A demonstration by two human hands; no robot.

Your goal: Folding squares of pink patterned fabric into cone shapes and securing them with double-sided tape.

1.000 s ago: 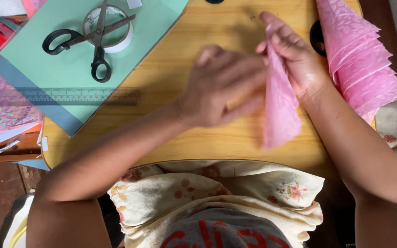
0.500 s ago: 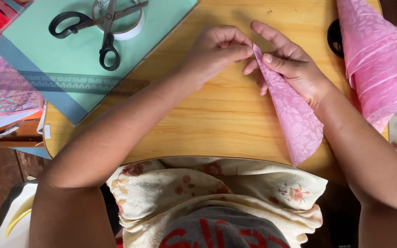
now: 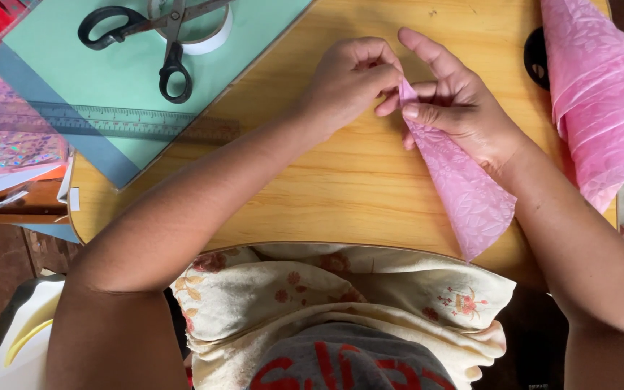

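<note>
A pink embossed paper cone [image 3: 464, 191] lies on the wooden table [image 3: 326, 180], its narrow tip pointing away from me and its wide end at the near edge. My right hand [image 3: 456, 108] rests on its upper part, thumb pressed on the paper near the tip. My left hand [image 3: 352, 76] pinches the tip from the left with curled fingers. Both hands meet at the cone's point.
A stack of several pink paper cones [image 3: 601, 101] lies at the right edge. Black-handled scissors [image 3: 160, 36] and a tape roll [image 3: 204, 32] sit on a green sheet [image 3: 131, 79] at the upper left, with a clear ruler [image 3: 110, 123] below. Glittery paper [image 3: 9, 144] lies far left.
The pink paper went from being held up and rolled in my hands to lying flat on the table as a cone. Both hands shifted to its tip.
</note>
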